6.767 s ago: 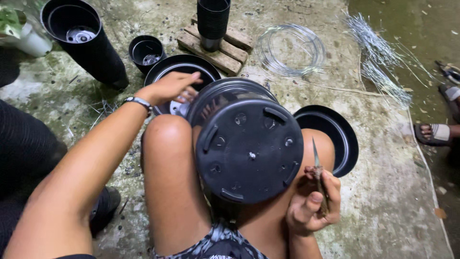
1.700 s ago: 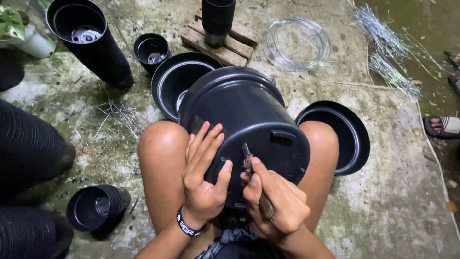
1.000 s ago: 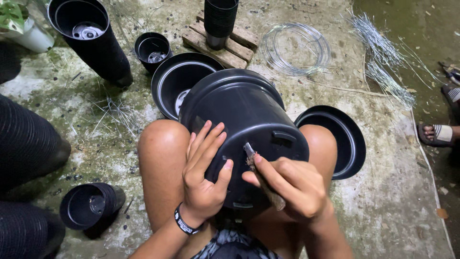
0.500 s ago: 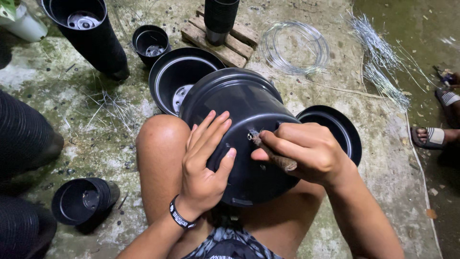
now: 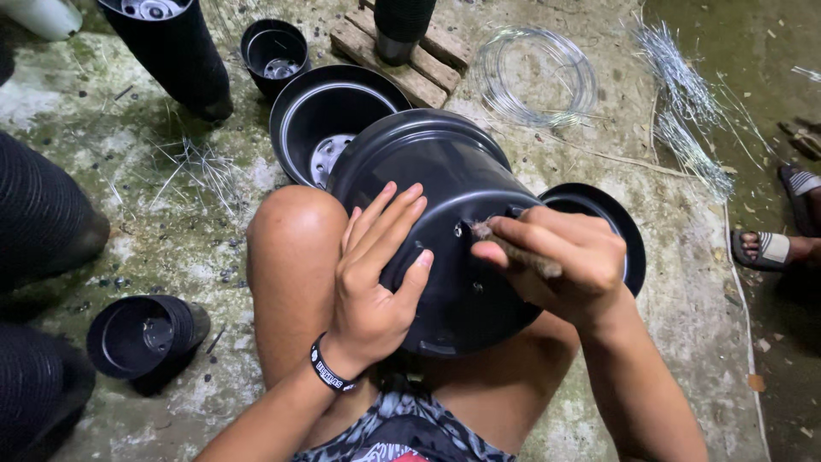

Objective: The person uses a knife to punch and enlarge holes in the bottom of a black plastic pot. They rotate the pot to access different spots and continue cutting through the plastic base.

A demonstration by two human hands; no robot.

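Underneath everything, the concrete floor [image 5: 684, 342] is carrying pots, wire and a seated person whose bare knees are sticking up in the middle. Resting on those knees is a big black pot [image 5: 445, 180], lying tilted with its holed bottom facing the person and its open mouth pointing away. Beyond it, toward the far edge of the floor, a wide black pot [image 5: 329, 120] is sitting upright, and a tall stack of black pots [image 5: 175, 51] is standing near the far left corner with a small black pot [image 5: 274, 56] just beside it. A wooden pallet [image 5: 410, 64] is lying at the far edge, carrying another dark stack. A black saucer [image 5: 616, 227] is peeking out behind the right wrist. A coil of clear tubing [image 5: 534, 77] is lying to the right of the pallet, with bundles of thin wire [image 5: 684, 94] near the far right corner. Another small pot [image 5: 141, 338] is lying on its side at the left edge.

The left hand [image 5: 376, 291] is lying flat and open against the big pot's bottom, steadying it. The right hand [image 5: 564, 265] is closing its grip around a thin brown-handled tool [image 5: 513, 250], whose tip is touching the pot's bottom beside a small hole. Another person's sandalled foot [image 5: 770, 248] is showing at the right edge.
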